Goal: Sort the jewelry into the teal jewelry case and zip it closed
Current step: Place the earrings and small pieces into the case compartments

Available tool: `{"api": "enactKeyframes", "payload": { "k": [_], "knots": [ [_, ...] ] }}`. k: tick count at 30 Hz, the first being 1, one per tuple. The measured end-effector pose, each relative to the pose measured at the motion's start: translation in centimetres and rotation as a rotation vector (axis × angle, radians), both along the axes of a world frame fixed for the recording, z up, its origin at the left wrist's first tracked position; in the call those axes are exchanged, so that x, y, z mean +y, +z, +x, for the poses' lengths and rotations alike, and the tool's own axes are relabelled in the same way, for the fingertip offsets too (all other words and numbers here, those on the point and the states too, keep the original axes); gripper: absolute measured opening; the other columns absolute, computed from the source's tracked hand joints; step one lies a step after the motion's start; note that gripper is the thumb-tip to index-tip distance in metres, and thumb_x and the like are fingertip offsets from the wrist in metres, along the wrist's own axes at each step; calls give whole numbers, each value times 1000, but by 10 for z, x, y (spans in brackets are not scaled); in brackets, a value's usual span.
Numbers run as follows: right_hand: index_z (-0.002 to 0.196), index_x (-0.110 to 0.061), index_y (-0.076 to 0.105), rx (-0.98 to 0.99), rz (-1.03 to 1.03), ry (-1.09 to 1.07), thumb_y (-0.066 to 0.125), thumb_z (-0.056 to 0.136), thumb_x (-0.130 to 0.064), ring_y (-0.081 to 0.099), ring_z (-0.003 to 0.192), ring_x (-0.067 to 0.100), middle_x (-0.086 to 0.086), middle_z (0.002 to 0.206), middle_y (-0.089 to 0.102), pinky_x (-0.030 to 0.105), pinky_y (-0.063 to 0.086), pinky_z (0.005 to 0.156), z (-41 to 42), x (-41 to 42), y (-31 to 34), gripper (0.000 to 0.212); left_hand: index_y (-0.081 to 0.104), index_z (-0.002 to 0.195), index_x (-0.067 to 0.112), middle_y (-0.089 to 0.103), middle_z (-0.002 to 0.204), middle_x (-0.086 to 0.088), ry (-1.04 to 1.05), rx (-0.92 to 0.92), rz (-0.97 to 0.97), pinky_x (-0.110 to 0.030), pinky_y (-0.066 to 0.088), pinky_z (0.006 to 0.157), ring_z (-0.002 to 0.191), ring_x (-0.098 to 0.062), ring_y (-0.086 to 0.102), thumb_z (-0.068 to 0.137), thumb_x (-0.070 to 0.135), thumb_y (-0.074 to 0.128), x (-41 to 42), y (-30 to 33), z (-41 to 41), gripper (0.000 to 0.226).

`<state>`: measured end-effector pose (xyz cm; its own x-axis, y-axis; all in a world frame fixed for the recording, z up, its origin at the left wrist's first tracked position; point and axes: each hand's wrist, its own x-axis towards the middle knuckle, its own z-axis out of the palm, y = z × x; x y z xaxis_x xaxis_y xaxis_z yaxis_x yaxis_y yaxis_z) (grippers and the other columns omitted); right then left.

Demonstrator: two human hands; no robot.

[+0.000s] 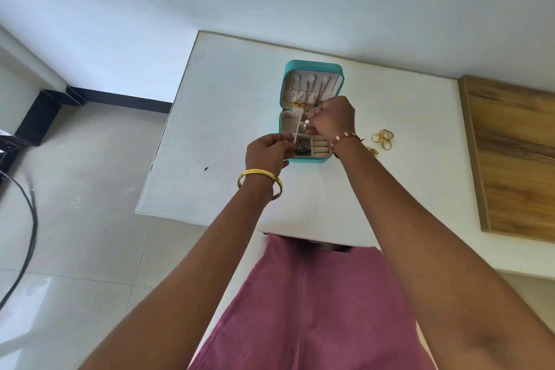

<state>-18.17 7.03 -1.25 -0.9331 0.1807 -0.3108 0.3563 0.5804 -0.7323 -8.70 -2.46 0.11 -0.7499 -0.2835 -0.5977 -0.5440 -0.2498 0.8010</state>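
The teal jewelry case (312,67) lies open on the white table (228,93), lid toward the wall. Gold chains (300,105) hang from the lid hooks. Dark jewelry (301,148) fills a lower compartment beside the ring rolls (319,149). My left hand (268,153) pinches a small white divider panel (298,131) above the case. My right hand (332,119) holds a small silvery earring (307,124) against that panel. Several gold rings (383,138) lie loose on the table to the right of the case.
A wooden board (516,153) lies at the table's right side. The wall runs just behind the case. A black cable (27,219) and a dark stand (39,117) are on the tiled floor at left. The table's left edge is close to the case.
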Motion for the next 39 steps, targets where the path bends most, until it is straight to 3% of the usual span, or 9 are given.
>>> {"api": "enactKeyframes", "payload": {
  "k": [5, 9, 12, 14, 16, 23, 30, 36, 39],
  "knots": [
    [92, 7, 66, -45, 63, 35, 64, 80, 6, 60, 51, 16, 17, 90, 69, 29, 58, 57, -5, 0, -4, 12, 64, 94, 6, 65, 84, -10, 39, -6, 59, -32, 51, 83, 78, -19, 61, 87, -2, 45, -2, 2, -1, 22],
    [92, 4, 68, 18, 153, 86, 65, 79, 1, 67, 73, 24, 16, 93, 70, 33, 57, 74, -7, -2, -5, 14, 63, 91, 8, 65, 92, -13, 50, -4, 78, -31, 51, 82, 83, -22, 61, 88, 0, 46, -3, 6, -1, 19],
    [78, -1, 66, 20, 239, 129, 65, 76, 5, 67, 91, 31, 19, 97, 70, 41, 57, 79, -10, -5, -9, 6, 63, 91, 8, 65, 91, -13, 55, -1, 78, -32, 51, 82, 81, -21, 61, 88, 0, 46, -3, 7, -1, 19],
    [88, 3, 68, 25, 261, 163, 62, 78, 5, 66, 93, 32, 20, 98, 69, 42, 56, 80, -11, -6, -9, 12, 63, 91, 8, 65, 88, -12, 55, 1, 81, -32, 51, 84, 79, -21, 60, 88, 0, 46, -3, 7, -2, 19],
    [97, 4, 68, 48, 279, 212, 60, 81, 3, 65, 95, 31, 19, 100, 68, 38, 54, 85, -10, -7, -5, 18, 64, 93, 7, 65, 85, -11, 55, 2, 81, -32, 51, 83, 79, -20, 61, 88, 0, 46, -3, 6, -2, 20],
    [94, -3, 73, 117, 265, 340, 56, 83, 5, 63, 99, 28, 15, 105, 69, 28, 45, 92, -1, -5, -2, 21, 64, 97, 4, 65, 87, -11, 65, -8, 77, -30, 51, 82, 80, -21, 61, 88, -1, 46, -4, 4, -2, 21],
    [92, 3, 70, 255, 35, 188, 56, 82, 8, 67, 90, 27, 17, 97, 70, 39, 54, 87, 14, 6, -2, 18, 64, 89, 8, 64, 81, -8, 62, -2, 88, -31, 51, 81, 76, -19, 61, 87, -2, 45, -5, 2, 0, 21],
    [84, -1, 70, 246, -164, -48, 57, 79, 8, 63, 62, 19, 11, 73, 67, 38, 57, 74, 43, 37, -3, 17, 63, 90, 9, 63, 76, -5, 32, -1, 117, -31, 51, 81, 75, -18, 60, 88, -1, 46, 10, 4, 9, 20],
    [83, -5, 68, 209, -280, -183, 57, 80, 9, 60, 58, 18, 6, 67, 63, 37, 57, 73, 61, 60, -6, 18, 64, 81, 12, 63, 74, -5, -3, -3, 130, -31, 50, 79, 71, -17, 59, 87, -1, 46, 24, 3, 17, 23]
  ]
}}
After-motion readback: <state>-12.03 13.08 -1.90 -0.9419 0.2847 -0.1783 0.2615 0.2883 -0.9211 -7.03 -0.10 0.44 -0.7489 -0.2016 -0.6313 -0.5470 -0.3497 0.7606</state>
